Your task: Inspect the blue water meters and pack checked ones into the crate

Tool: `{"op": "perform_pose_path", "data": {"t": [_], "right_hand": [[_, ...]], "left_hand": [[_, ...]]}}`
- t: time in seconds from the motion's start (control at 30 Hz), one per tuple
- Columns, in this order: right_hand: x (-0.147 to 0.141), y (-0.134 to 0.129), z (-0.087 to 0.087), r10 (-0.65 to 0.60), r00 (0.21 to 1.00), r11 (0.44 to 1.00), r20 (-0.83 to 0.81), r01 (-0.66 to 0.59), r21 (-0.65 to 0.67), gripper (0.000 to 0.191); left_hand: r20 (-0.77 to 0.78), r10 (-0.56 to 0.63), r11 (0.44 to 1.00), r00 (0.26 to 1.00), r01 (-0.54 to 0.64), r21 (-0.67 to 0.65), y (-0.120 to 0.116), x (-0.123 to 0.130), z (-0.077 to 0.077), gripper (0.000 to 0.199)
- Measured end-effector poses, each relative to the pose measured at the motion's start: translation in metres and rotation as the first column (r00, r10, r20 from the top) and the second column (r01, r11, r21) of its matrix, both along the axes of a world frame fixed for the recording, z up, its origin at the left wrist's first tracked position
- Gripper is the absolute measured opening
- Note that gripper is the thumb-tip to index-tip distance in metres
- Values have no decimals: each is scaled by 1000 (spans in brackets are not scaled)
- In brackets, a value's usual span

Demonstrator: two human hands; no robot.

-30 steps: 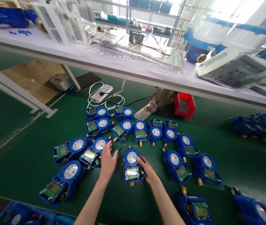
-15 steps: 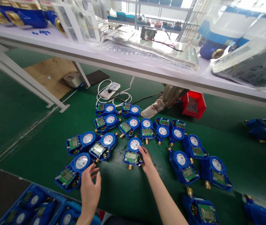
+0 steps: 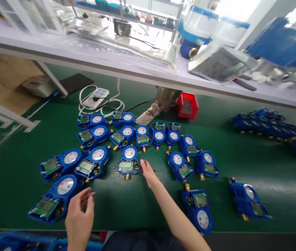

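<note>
Several blue meters with white dials and green circuit boards lie on the green tabletop (image 3: pixel 127 209). My right hand (image 3: pixel 148 173) is just right of the middle meter (image 3: pixel 129 162), its fingers loosely apart and holding nothing. At the lower left my left hand (image 3: pixel 80 212) is half curled, thumb and fingers apart, with nothing in it. It is nearest to the front left meter (image 3: pixel 59 195), just right of it. On my right side lie more meters, among them one (image 3: pixel 199 209) with its dial toward me.
A raised white shelf (image 3: pixel 137 75) crosses the back, holding bagged parts. Beneath it are a power strip (image 3: pixel 96 98), a plastic-wrapped tool (image 3: pixel 150 113) and a red bin (image 3: pixel 187 106). Blue crates (image 3: pixel 20 240) stand at the lower left.
The view has swung to the right, bringing more meters at the right into sight. My right hand has come away from the middle meter, which it was touching.
</note>
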State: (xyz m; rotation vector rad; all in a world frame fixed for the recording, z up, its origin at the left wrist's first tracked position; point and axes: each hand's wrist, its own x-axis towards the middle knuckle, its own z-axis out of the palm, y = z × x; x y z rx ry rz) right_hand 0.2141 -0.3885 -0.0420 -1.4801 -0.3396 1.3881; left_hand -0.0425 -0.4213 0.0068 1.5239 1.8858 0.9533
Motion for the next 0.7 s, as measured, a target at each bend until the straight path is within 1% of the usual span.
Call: {"op": "perform_pose_path", "data": {"t": [0.03, 0.07, 0.1, 0.13, 0.17, 0.2, 0.23, 0.27, 0.3, 0.33, 0.37, 0.43, 0.47, 0.53, 0.6, 0.7], "right_hand": [[5, -16, 7, -17, 999, 1000, 44, 17, 3, 48], [11, -34, 14, -27, 995, 1000, 99, 26, 13, 45], [17, -53, 23, -32, 987, 999, 160, 27, 31, 41], [24, -72, 31, -33, 975, 998, 219, 22, 57, 37], [31, -92, 40, -39, 962, 996, 269, 18, 83, 34], [39, -111, 48, -51, 952, 994, 303, 19, 106, 32], [48, -129, 56, -74, 946, 992, 315, 36, 124, 31], [58, -145, 63, -109, 946, 989, 305, 71, 132, 31], [67, -159, 69, -150, 946, 984, 289, 115, 134, 31], [77, -172, 75, -196, 942, 978, 274, 165, 130, 33], [86, -183, 80, -246, 933, 968, 264, 220, 124, 34], [101, -202, 88, -340, 906, 940, 253, 321, 115, 38], [107, -210, 91, -375, 893, 927, 250, 358, 111, 39], [114, -225, 95, -419, 873, 908, 250, 408, 97, 41], [116, -239, 96, -432, 865, 900, 256, 431, 64, 43], [114, -257, 93, -442, 867, 892, 231, 452, 10, 45]], "left_hand": [[80, -42, 997, 996, 47, -66, -6, 13, -2, 37], [196, -86, 983, 977, 115, -144, -12, 30, -5, 38], [338, -123, 952, 933, 207, -226, -18, 51, -9, 39], [486, -139, 902, 863, 313, -297, -24, 75, -12, 41], [621, -134, 837, 772, 424, -346, -29, 102, -16, 43], [722, -111, 764, 683, 523, -378, -32, 132, -20, 45], [788, -66, 705, 612, 587, -397, -34, 162, -23, 48], [832, -16, 661, 554, 630, -407, -34, 192, -27, 50], [858, 46, 628, 511, 653, -423, -33, 221, -31, 54], [867, 110, 607, 486, 658, -446, -30, 248, -35, 56], [873, 136, 588, 469, 671, -452, -27, 272, -40, 57], [884, 167, 556, 437, 698, -450, -20, 312, -48, 59], [889, 174, 547, 424, 709, -446, -18, 327, -53, 59], [891, 199, 549, 409, 706, -447, -16, 348, -61, 58], [884, 224, 570, 411, 680, -460, -18, 357, -67, 59], [872, 257, 602, 417, 637, -482, -21, 359, -71, 58]]}}
